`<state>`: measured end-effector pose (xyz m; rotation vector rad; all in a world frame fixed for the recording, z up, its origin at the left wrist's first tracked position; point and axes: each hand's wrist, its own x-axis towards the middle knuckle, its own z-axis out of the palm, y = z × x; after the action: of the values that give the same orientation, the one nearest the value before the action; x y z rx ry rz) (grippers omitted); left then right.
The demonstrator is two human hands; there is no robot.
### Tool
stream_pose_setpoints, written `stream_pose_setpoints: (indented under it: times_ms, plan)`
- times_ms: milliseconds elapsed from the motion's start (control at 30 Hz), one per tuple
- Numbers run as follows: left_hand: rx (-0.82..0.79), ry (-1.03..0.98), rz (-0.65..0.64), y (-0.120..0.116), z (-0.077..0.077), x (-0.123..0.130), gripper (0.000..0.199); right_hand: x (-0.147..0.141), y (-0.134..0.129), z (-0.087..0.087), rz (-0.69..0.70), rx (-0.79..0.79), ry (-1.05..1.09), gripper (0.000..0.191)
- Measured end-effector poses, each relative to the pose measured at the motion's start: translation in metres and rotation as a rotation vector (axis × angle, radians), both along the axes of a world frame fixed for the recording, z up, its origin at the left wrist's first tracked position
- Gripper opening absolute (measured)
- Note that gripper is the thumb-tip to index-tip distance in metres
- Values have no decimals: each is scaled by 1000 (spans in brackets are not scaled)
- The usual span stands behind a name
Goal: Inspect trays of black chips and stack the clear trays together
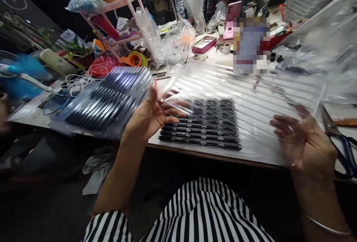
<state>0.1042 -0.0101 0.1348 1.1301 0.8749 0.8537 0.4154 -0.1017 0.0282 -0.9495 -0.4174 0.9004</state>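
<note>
A clear ribbed plastic tray [259,104] is tilted above the worktable, blurred by motion. My right hand [309,141] holds its right end, with the curled fingers partly seen through the plastic. My left hand [150,115] is beside the tray's left corner, fingers stretched out and apart; whether they touch it I cannot tell. Under the tray, several rows of black slotted connector-like strips [199,132] lie on the table, partly seen through the plastic. Left of my left hand sits a stack of clear trays [111,100] filled with long black strips.
Dark-handled scissors [341,141] lie at the right table edge. Behind are crumpled plastic bags [173,45], a pink rack [122,2], an orange and yellow tape roll [136,60], a pink phone [232,17] and a purple box [205,44]. White cable [79,82] coils at left.
</note>
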Motion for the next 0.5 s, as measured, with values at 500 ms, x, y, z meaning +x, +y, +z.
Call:
stream_pose_setpoints:
  times_ms: [500]
  plan:
    - [211, 227, 344, -23, -45, -79, 45, -20, 17, 25, 315, -205, -440, 63]
